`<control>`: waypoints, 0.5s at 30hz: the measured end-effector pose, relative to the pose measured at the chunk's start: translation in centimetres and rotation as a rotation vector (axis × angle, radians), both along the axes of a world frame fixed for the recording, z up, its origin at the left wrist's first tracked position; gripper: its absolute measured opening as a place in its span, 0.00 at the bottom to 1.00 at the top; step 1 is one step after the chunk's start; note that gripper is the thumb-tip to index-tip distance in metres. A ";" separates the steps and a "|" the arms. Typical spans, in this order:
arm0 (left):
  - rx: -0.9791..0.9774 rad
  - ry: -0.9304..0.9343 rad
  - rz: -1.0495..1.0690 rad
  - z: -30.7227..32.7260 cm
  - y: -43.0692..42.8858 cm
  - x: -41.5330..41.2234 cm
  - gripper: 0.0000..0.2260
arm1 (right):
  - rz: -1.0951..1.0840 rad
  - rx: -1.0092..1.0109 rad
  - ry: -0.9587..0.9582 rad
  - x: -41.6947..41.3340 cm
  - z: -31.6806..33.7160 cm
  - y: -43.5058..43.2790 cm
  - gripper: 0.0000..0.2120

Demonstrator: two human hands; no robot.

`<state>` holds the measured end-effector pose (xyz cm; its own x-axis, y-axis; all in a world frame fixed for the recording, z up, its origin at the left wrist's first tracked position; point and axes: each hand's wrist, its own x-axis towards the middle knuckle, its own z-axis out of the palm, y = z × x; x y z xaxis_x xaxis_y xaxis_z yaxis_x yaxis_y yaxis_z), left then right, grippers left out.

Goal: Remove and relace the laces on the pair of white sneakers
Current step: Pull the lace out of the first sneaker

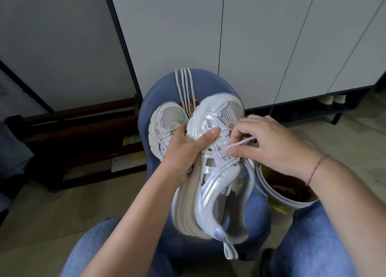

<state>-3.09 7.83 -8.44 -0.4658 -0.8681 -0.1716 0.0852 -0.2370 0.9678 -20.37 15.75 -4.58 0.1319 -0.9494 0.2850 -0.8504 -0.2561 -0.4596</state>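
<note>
A white and silver sneaker is held tilted on its side above a blue stool, toe pointing away from me. My left hand grips its sole edge, thumb pressed on the upper near the eyelets. My right hand pinches a white lace that runs into the eyelets. The second white sneaker lies on the stool behind my left hand, partly hidden. Loose white laces lie stretched across the stool's far side.
My knees in blue jeans flank the stool. A white bucket with dark contents stands to the right of it. Grey cabinet doors rise behind, and a dark wooden rack sits low on the left.
</note>
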 end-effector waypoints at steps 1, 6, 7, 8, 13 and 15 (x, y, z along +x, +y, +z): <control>0.001 0.005 0.004 0.1 0.0 0.0 0.25 | -0.005 -0.003 0.020 0.1 -0.1 -0.1 0.13; -0.001 0.001 -0.015 0.2 0.0 0.0 0.29 | -0.017 -0.088 -0.311 0.9 0.1 0.0 0.10; 0.002 -0.002 -0.024 0.3 -0.1 0.1 0.29 | -0.070 -0.127 -0.407 0.8 0.4 0.0 0.09; -0.003 -0.004 -0.033 0.3 -0.1 0.1 0.29 | -0.144 -0.179 -0.480 0.4 0.5 -0.1 0.09; -0.005 0.009 -0.035 0.3 -0.1 0.3 0.28 | -0.291 -0.160 -0.351 -1.6 0.1 -0.6 0.06; -0.003 0.003 -0.025 0.3 -0.2 0.4 0.32 | -0.208 -0.148 -0.280 -1.1 -0.1 -0.5 0.01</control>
<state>-2.73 7.67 -8.13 -0.4875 -0.8568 -0.1681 0.0819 -0.2365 0.9682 -21.48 15.27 -4.63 -0.1621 -0.8933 0.4191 -0.7378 -0.1723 -0.6526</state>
